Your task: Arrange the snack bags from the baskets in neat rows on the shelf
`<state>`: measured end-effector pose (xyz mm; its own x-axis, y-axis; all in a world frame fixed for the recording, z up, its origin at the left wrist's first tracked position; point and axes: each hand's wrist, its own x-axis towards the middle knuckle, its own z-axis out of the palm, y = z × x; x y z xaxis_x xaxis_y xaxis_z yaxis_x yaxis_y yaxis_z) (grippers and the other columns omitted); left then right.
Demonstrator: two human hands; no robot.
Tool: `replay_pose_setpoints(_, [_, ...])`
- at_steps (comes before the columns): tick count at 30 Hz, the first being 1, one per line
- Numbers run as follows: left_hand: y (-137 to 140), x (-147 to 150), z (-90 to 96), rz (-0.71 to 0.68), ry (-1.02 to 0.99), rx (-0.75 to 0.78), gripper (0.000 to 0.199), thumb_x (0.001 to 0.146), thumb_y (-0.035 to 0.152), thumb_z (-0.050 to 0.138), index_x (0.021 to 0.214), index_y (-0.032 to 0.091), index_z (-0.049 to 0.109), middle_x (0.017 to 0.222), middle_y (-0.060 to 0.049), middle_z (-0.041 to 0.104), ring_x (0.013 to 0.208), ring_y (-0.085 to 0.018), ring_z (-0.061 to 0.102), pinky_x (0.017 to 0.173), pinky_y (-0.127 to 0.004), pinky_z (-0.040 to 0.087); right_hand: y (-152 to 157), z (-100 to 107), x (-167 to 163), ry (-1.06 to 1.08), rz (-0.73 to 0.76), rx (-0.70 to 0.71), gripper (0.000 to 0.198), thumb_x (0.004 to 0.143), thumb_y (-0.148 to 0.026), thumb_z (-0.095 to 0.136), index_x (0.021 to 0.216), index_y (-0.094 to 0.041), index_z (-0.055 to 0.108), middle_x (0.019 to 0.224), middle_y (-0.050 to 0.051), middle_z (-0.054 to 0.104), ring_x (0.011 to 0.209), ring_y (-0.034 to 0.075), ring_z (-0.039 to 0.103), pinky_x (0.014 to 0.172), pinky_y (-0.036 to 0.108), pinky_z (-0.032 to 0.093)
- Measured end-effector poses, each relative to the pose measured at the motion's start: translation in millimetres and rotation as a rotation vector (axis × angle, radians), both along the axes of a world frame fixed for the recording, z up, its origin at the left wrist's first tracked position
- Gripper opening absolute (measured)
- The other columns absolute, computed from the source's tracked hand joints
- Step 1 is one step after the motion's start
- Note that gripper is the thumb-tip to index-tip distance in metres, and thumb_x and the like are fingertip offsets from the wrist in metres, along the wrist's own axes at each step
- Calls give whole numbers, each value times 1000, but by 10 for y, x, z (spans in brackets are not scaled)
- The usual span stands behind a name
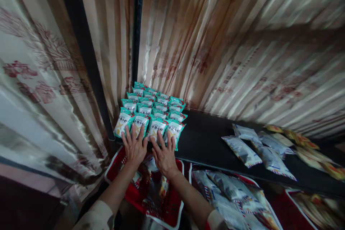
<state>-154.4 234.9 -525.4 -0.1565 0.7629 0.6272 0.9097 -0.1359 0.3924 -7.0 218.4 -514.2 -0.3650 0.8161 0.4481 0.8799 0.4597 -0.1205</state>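
Note:
Teal-and-white snack bags (157, 128) stand in neat rows at the left end of a black shelf (201, 133). My left hand (134, 147) is spread with its fingertips on the lower parts of the two front bags at the left. Beside it, my right hand (165, 155) lies with fingers apart against the front bags at the right. Neither hand is wrapped round a bag. Beneath my forearms is a red basket (176, 201) with a white rim, holding several packets that my arms partly hide.
Silver-white packets (244, 150) lie loosely on the shelf to the right, with yellow-and-red packets (304, 138) beyond. A second basket of silvery packets (229, 190) and a third basket (293, 205) stand below the shelf edge. Black posts (81, 39) and patterned curtains (175, 43) border the shelf.

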Motion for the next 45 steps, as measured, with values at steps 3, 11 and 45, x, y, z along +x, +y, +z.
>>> replay_pose_setpoints(3, [76,-22,-29,1,27,-29,54,89,31,46,141,29,30,153,-8,16,141,-34,1,109,-63,13,35,14,-30,-18,-25,9,56,87,-19,47,138,-39,35,153,-2,19,140,37,-5,105,65,16])
replay_pose_setpoints(11, [102,-28,18,8,58,-111,51,90,31,43,140,28,33,152,-9,21,141,-32,2,110,-60,12,60,3,-60,-88,-62,51,52,89,-23,47,138,-36,36,152,2,23,140,37,3,104,65,18])
replay_pose_setpoints(45, [-33,61,-8,-73,63,-107,47,89,31,44,135,25,43,153,-11,19,141,-32,9,111,-58,13,59,51,-29,-94,-66,58,50,89,-24,48,136,-37,40,150,0,30,140,34,8,107,59,16])
